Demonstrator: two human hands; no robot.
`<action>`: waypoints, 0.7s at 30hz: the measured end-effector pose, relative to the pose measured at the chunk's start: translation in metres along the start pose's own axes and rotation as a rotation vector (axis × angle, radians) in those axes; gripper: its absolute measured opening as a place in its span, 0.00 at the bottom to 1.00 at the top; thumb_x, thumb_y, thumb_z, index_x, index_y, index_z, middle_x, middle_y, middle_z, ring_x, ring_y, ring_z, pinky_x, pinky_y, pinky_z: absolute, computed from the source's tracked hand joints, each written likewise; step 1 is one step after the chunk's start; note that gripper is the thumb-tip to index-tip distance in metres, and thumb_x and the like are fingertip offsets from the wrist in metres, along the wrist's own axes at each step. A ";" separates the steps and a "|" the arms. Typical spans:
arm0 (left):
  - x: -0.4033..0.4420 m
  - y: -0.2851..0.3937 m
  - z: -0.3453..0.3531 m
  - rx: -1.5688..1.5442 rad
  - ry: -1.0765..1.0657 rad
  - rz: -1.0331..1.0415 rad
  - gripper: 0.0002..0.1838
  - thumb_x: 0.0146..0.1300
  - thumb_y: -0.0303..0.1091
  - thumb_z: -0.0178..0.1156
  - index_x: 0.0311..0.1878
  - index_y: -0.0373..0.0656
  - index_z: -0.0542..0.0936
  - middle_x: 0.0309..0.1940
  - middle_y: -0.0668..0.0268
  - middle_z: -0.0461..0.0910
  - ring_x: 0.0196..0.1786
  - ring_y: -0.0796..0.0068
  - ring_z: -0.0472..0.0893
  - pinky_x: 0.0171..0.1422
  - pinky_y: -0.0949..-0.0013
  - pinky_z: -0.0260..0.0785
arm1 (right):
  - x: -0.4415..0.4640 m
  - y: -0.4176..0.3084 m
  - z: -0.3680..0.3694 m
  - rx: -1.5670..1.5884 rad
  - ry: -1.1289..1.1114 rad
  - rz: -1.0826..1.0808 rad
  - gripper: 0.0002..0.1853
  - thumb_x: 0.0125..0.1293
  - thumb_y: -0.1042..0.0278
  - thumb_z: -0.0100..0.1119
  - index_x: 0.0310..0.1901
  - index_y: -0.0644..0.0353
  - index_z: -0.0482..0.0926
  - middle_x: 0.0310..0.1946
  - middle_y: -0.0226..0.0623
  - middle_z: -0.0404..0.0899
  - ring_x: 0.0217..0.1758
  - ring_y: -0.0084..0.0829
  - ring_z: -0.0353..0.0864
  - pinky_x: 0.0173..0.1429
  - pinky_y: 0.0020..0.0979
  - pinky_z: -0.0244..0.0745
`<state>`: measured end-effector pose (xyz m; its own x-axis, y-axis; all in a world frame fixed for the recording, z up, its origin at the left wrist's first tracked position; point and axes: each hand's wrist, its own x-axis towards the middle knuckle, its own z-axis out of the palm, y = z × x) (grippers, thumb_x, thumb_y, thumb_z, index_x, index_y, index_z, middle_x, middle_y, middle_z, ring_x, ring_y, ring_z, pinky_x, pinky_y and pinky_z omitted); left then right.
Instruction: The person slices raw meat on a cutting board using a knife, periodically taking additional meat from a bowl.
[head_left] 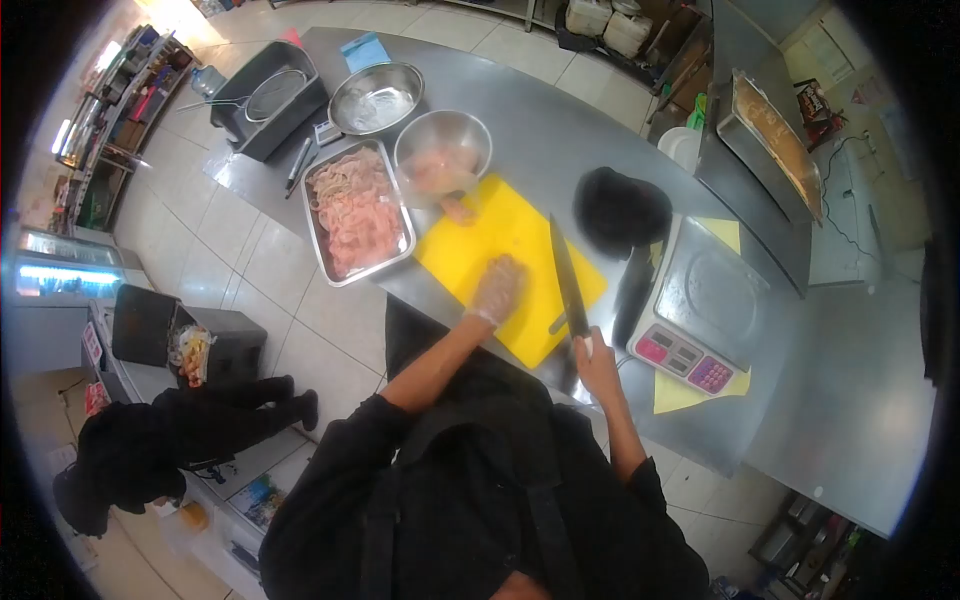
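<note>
Black shirt (470, 490) right up close, then a yellow cutting board (515, 220) past it. Right hand (597, 366) is wrapped round a knife (570, 285), blade over the board's right side. Gloved left hand (499, 291) is down on the board, can't tell if it's holding anything. Raw meat (355, 215) sits in a metal tray (403, 215) just left, scale (690, 310) off right.

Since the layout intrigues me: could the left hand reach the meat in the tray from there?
Probably yes: the tray sits uncovered beside the yellow board, and nothing tall stands between the meat and the left hand.
</note>
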<state>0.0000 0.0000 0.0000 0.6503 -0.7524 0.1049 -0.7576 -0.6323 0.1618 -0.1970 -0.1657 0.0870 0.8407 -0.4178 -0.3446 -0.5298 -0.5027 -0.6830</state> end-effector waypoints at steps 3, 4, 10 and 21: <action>0.000 -0.006 0.013 0.411 0.232 0.103 0.15 0.63 0.39 0.60 0.50 0.42 0.78 0.41 0.57 0.81 0.42 0.58 0.83 0.43 0.63 0.75 | -0.003 0.003 0.000 0.042 0.001 -0.013 0.18 0.77 0.57 0.52 0.58 0.63 0.70 0.33 0.63 0.84 0.40 0.62 0.86 0.41 0.53 0.76; 0.004 -0.017 0.014 0.311 0.222 0.096 0.13 0.62 0.37 0.60 0.47 0.42 0.78 0.37 0.58 0.81 0.39 0.59 0.83 0.40 0.62 0.75 | -0.001 -0.002 0.004 0.068 -0.019 0.016 0.17 0.77 0.58 0.52 0.57 0.63 0.70 0.33 0.62 0.84 0.40 0.63 0.86 0.40 0.53 0.76; -0.005 -0.072 0.004 -0.439 0.154 -0.197 0.05 0.67 0.29 0.60 0.44 0.41 0.82 0.33 0.65 0.81 0.30 0.74 0.82 0.34 0.67 0.77 | -0.004 0.002 0.017 0.126 -0.023 0.027 0.16 0.77 0.58 0.52 0.54 0.64 0.71 0.32 0.63 0.83 0.40 0.65 0.84 0.41 0.53 0.76; -0.065 -0.240 -0.120 -0.982 0.593 -0.693 0.15 0.71 0.32 0.64 0.58 0.42 0.81 0.44 0.63 0.85 0.45 0.73 0.84 0.46 0.69 0.79 | 0.012 0.028 0.040 0.140 0.020 -0.030 0.18 0.77 0.57 0.53 0.55 0.66 0.73 0.25 0.50 0.81 0.23 0.40 0.82 0.30 0.40 0.73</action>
<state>0.1462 0.2232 0.0718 0.9965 0.0188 0.0813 -0.0734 -0.2665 0.9610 -0.1975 -0.1550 0.0380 0.8528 -0.4197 -0.3108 -0.4826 -0.4057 -0.7762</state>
